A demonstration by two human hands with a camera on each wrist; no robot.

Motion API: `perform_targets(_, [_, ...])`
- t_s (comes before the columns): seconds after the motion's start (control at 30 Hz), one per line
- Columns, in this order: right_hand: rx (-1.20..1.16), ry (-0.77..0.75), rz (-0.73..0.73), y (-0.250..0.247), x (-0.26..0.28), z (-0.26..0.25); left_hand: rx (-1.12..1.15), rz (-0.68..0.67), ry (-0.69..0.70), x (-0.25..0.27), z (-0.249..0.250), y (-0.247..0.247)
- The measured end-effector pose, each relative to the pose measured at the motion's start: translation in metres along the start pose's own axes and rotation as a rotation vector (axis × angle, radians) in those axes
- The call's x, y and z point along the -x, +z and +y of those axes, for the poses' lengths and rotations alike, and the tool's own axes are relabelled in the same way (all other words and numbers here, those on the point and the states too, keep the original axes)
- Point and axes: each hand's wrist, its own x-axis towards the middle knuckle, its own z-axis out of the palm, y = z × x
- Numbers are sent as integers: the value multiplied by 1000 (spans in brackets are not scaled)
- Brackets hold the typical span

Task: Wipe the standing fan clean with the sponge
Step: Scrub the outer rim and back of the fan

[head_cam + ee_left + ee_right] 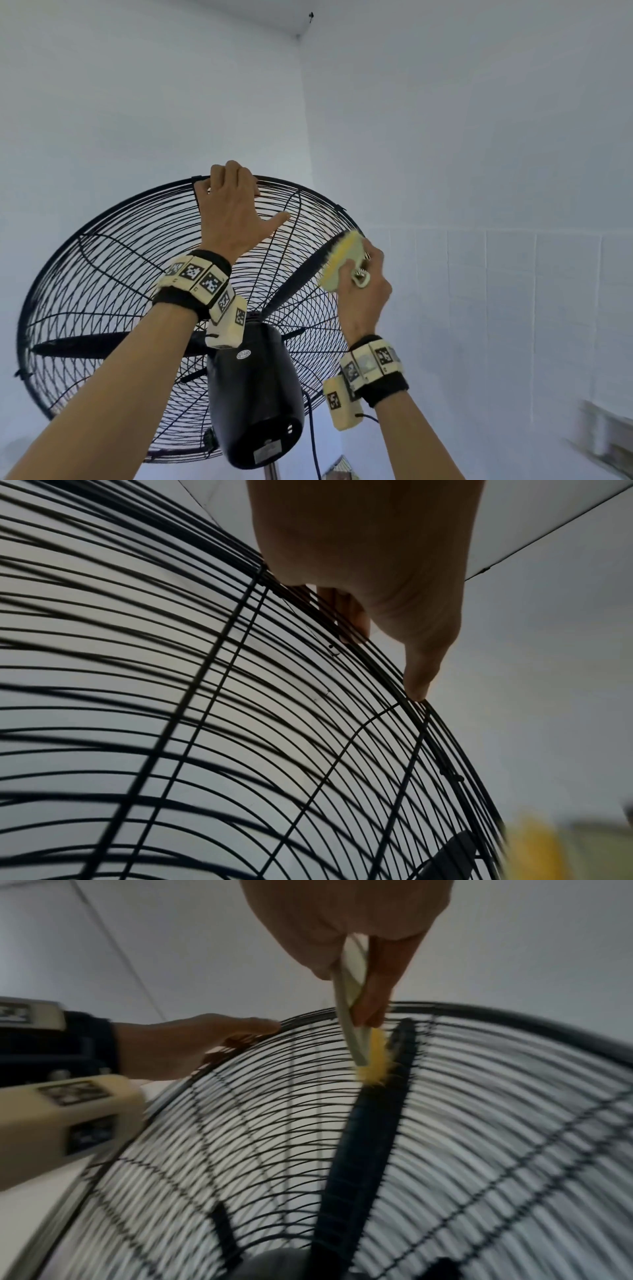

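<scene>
The standing fan is seen from behind, its black wire cage (102, 274) tilted up and its dark motor housing (255, 394) low in the middle. My left hand (233, 209) grips the cage's top rim, fingers curled over it and thumb stretched along the wires; the left wrist view shows the same hand (369, 561) on the cage (240, 723). My right hand (366, 284) holds the sponge (342, 260), yellow-faced with a pale handle, against the cage's upper right. In the right wrist view my right hand (342, 920) pinches the sponge (356, 1031) over a dark blade (373, 1137).
Pale walls meet in a corner behind the fan, and the right wall is tiled lower down. A blue power cord (313, 435) hangs from the motor beside the metal pole (272, 474). A blurred ledge (609, 435) shows at the lower right.
</scene>
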Motion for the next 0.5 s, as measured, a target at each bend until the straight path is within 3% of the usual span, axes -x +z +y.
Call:
perform_targets(0.07, [51, 59, 16, -10, -6, 12, -5, -8, -2, 0, -3, 0])
perform_targets(0.2, [39, -37, 3, 4, -8, -17, -2, -8, -6, -1, 1, 0])
perform_targets(0.3, [-37, -145, -131, 22, 0, -46, 2, -10, -16, 0, 0, 0])
perform_targets(0.37, [-125, -109, -162, 22, 0, -47, 10, -9, -15, 0, -4, 0])
perform_targets(0.5, [-48, 14, 101, 0, -7, -22, -2, -10, -18, 1, -4, -3])
